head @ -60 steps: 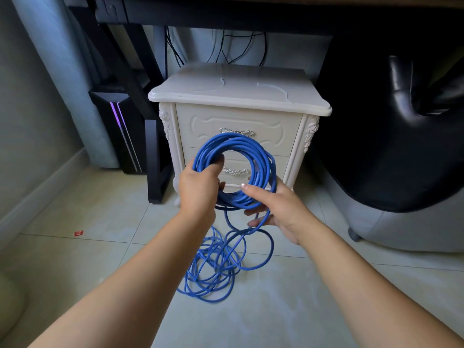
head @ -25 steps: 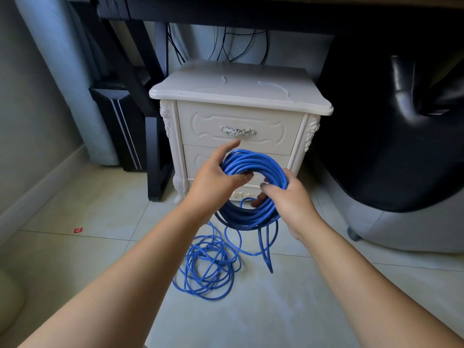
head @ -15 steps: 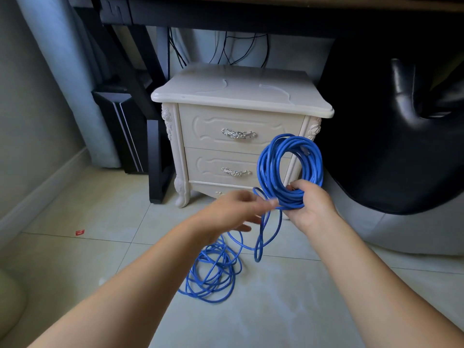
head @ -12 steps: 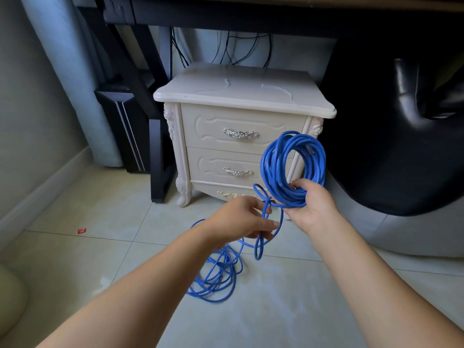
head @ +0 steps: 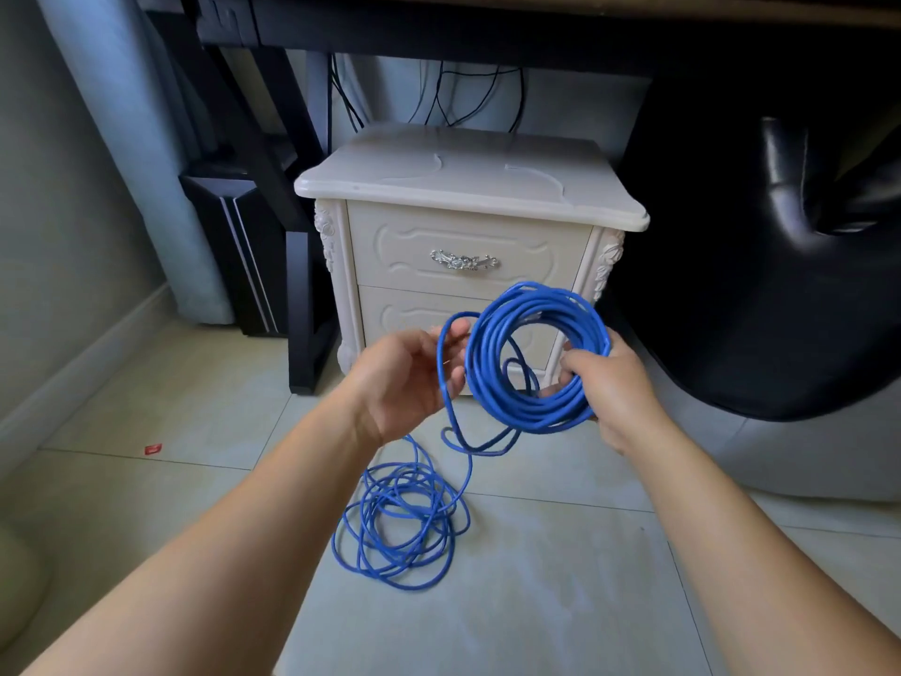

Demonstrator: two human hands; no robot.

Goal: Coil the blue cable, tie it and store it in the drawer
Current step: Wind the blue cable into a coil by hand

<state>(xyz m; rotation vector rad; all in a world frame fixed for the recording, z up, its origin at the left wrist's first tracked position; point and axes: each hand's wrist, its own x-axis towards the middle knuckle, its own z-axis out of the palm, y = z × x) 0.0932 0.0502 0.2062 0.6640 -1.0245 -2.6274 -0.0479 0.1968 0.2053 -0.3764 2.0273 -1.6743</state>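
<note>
While the right hand (head: 609, 378) still grips the coiled blue cable (head: 480, 363), the left hand (head: 409, 378) has lifted a strand, fingers curled round it.

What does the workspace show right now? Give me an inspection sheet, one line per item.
Surface: tiled floor in front of a white nightstand.
Job's things: blue coil held upright before the nightstand, no tie seen; loose cable piled on the floor; top drawer and lower drawer both shut.
Clutter: red scrap on the floor, left.
Hands: right hand grips the coil's right side; left hand holds one strand beside it.
Cables: black cables hang behind the nightstand.
Surroundings: dark desk overhead, black chair right.
</note>
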